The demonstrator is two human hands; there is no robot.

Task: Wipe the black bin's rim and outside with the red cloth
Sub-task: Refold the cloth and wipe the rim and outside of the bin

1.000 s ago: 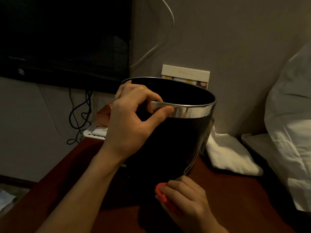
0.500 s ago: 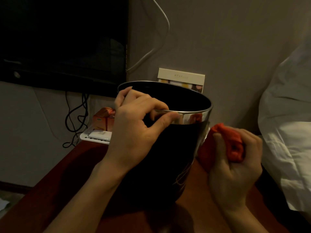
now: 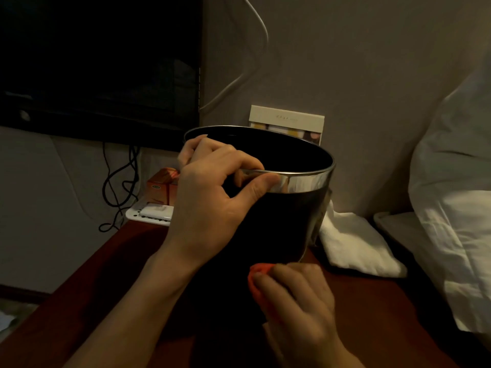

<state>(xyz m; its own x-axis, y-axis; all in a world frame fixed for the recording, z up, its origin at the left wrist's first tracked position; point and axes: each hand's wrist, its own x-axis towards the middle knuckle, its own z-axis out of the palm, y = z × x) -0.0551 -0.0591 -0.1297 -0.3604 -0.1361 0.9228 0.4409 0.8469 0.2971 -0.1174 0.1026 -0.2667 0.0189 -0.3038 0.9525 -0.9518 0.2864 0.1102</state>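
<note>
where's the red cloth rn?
Head view, lower centre-right: the red cloth is bunched in the right hand, low against the near side of the black bin, just above the red-brown tabletop.

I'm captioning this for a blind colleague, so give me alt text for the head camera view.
A left hand grips the silver rim of a round black metal bin on a dark red table, while the right hand presses a bunched red cloth against the bin's lower outside. A folded white towel lies behind.
</note>
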